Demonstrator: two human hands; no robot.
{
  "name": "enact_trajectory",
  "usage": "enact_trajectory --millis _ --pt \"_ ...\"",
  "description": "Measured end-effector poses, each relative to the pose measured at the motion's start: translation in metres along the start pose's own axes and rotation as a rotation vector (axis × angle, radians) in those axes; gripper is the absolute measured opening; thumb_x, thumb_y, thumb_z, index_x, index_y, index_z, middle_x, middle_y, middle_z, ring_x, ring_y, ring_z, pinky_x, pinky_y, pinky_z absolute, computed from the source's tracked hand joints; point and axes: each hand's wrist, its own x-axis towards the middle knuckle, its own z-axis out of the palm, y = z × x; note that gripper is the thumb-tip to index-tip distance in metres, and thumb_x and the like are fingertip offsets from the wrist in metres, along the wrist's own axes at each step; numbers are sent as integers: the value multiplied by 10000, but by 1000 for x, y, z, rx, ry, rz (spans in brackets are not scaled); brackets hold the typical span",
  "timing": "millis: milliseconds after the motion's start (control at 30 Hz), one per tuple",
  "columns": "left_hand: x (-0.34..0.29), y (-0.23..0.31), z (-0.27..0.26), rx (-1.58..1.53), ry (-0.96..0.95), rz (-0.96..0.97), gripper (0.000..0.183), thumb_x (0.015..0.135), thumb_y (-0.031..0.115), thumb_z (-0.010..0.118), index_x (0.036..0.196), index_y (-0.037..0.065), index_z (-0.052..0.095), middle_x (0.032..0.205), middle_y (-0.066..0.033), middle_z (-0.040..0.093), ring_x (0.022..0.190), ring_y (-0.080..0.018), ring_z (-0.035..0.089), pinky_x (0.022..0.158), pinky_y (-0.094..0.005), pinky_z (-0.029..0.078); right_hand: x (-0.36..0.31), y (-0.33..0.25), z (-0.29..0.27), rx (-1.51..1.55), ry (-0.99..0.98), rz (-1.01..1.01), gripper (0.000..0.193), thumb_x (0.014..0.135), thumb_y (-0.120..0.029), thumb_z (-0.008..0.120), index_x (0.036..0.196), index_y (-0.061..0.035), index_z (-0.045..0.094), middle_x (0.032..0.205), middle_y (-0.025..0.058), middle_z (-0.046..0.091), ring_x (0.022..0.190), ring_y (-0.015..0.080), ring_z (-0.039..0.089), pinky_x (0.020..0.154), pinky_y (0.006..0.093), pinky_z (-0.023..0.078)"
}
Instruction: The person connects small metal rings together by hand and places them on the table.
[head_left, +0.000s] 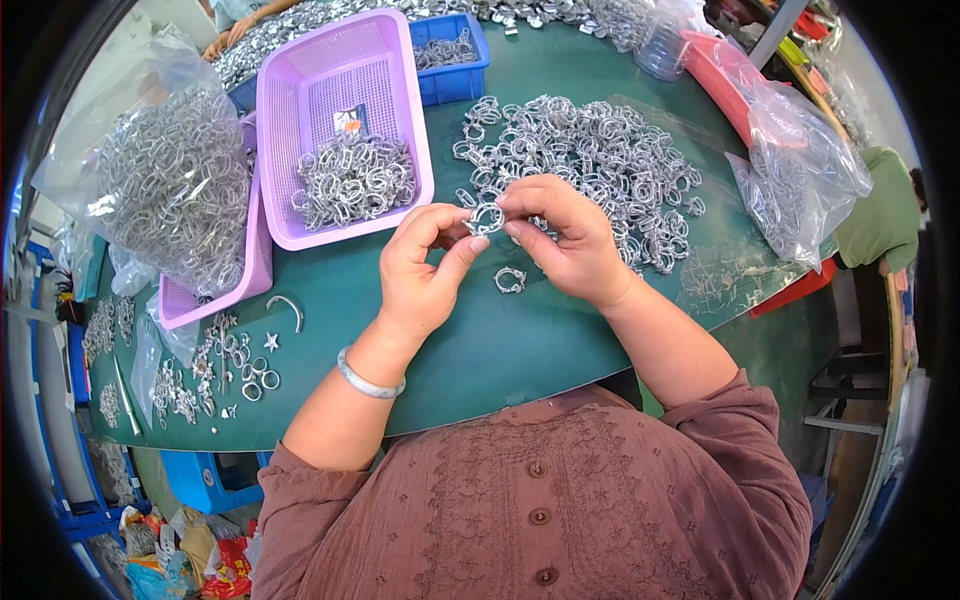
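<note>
Between my two hands, over the green table, is a small silver ring-shaped metal piece (487, 217). My left hand (422, 265) pinches its left side between thumb and fingertips, and my right hand (568, 240) grips the right side the same way. The fingertips cover part of it, so its details are hard to make out. Just below, a single similar ring-shaped piece (510, 280) lies by itself on the tabletop. Beyond my right hand spreads a wide heap of such silver pieces (600, 160). A pale bangle circles my left wrist.
A tilted purple basket (419, 140) holds more silver pieces, with a blue bin (481, 75) behind it. At left, a bulging clear bag (165, 180) rests in another purple basket (250, 285). Loose rings (255, 380) lie nearer. A pink tray (722, 85) and another bag (800, 170) stand right.
</note>
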Motion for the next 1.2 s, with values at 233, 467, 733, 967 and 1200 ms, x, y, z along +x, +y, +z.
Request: enact_trajectory --millis 233,467,733,967,1200 --pt "0 -1 0 -46 -17 -32 224 757 -11 668 967 1 591 864 -44 561 711 -94 557 625 -208 462 2 -1 -2 -116 -25 -79 218 723 69 626 913 -37 616 916 99 596 825 219 601 684 279 487" --pt "-1 -3 -1 -72 -27 -55 252 771 -35 644 1014 0 591 896 -46 558 760 -95 564 668 -210 472 3 -1 -1 -122 -21 -96 215 716 65 638 904 -37 617 914 93 595 823 213 602 667 275 488" --pt "-2 -4 0 -233 -74 -177 208 832 21 608 1036 -9 577 912 -31 541 797 -88 555 708 -210 458 3 1 -2 -105 -28 -81 193 729 49 639 903 -30 612 902 80 591 811 187 594 674 270 480" --pt "-2 -3 -1 -236 -113 -210 176 890 93 549 1023 -18 577 902 -25 534 765 -69 532 672 -202 438 -4 3 -3 426 -19 512 104 834 -59 602 923 -5 609 826 29 617 716 75 572 627 218 471" --pt "-4 -8 -5 -120 -169 -242 202 910 118 515 1064 -6 557 955 -39 578 836 -114 579 716 -232 471 1 2 -6 562 -10 656 129 832 -96 614 919 -1 611 770 31 619 658 84 580 615 216 481"
